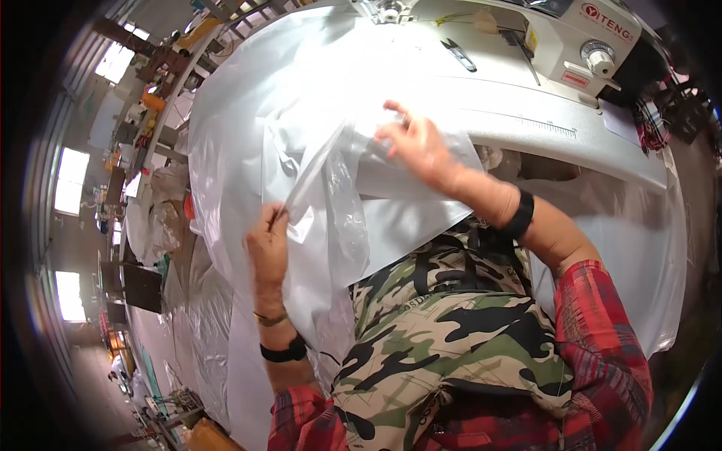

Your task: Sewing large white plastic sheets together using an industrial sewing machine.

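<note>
A large, glossy white sheet (226, 135), partly see-through, spreads over the sewing table and hangs down over my lap. At its folded edge my left hand (268, 252) is closed, pinching the material between thumb and fingers. A raised fold runs from that pinch up toward the middle of the table. My right hand (421, 150) hovers over the sheet to the right, its fingers apart and slightly curled, with nothing seen in them. Bright glare washes out the sheet beyond that hand. The needle end of the sewing machine (389, 11) shows at the top.
The sewing machine's body (594, 49) with its dial stands at the far right. Thread snips (459, 55) and a dark slender tool (520, 52) lie on the tabletop. A ruler scale (547, 125) runs along the table's near edge. Cluttered shelving (150, 113) lines the left.
</note>
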Demonstrator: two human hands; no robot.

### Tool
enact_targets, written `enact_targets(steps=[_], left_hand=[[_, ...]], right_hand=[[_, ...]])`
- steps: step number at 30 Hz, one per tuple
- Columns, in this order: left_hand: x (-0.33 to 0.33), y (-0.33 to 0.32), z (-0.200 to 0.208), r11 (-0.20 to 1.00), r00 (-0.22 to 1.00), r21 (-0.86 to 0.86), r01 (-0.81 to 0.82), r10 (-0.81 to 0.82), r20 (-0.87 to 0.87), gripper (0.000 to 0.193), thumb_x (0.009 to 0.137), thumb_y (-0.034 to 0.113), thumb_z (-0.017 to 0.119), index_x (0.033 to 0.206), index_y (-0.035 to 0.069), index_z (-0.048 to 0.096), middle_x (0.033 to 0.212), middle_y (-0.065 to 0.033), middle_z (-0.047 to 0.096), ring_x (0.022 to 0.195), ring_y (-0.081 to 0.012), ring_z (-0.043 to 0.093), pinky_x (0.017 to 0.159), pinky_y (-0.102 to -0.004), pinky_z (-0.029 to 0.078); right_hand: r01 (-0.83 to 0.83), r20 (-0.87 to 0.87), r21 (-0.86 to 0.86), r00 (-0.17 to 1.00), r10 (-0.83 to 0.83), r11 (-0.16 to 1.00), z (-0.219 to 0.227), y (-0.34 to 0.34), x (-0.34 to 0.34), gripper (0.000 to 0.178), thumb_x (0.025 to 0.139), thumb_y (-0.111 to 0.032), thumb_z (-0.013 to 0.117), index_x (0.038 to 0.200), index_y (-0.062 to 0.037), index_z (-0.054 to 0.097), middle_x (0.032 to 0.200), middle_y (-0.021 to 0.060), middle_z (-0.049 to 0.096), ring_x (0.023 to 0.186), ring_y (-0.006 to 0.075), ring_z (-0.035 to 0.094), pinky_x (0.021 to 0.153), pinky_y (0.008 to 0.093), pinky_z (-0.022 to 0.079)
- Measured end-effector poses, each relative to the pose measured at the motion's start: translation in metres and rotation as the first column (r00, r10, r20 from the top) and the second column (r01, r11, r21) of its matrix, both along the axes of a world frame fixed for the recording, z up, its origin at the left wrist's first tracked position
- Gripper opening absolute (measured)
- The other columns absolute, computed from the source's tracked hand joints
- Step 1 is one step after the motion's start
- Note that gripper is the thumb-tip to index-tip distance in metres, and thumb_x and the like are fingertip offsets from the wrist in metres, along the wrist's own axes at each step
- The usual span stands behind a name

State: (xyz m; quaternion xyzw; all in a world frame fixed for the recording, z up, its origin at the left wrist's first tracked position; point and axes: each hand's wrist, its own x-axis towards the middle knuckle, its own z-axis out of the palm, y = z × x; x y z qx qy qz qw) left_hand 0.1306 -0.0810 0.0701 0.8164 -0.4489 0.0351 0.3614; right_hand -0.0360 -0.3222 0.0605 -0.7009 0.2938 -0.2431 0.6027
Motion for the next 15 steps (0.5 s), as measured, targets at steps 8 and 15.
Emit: enact_targets(steps=[8, 15], left_hand=[[0.019, -0.025, 0.088, 0.965, 0.950, -0.020, 0.262, -0.262, -0.171, 0.021, 0.095, 0.016, 0.063, 0.086, -0.002, 0.064, 0.065, 0.0065, 0.048, 0.061, -0.0026, 0.037, 0.052, -0.0219, 0.029], [0.025, -0.026, 0.109, 0.946, 0.946, 0.072, 0.315, -0.308, -0.098, 0.023, 0.093, 0.015, 0.065, 0.079, -0.002, 0.061, 0.061, 0.0050, 0.043, 0.059, -0.0033, 0.035, 0.050, -0.0232, 0.029]], right_hand=[[-0.083, 0.186, 0.536, 0.982, -0.022, 0.840, -0.003, -0.041, 0.041, 0.030, 0.091, -0.018, 0.059, 0.111, 0.0034, 0.055, 0.102, 0.0127, 0.062, 0.076, 0.0180, 0.066, 0.060, 0.0287, 0.054], [-0.315, 0.402, 0.396, 0.904, 0.146, 0.862, -0.044, 0.042, -0.007, 0.020, 0.091, -0.021, 0.065, 0.087, -0.0011, 0.066, 0.079, 0.0054, 0.064, 0.076, 0.0117, 0.061, 0.076, 0.0260, 0.050]])
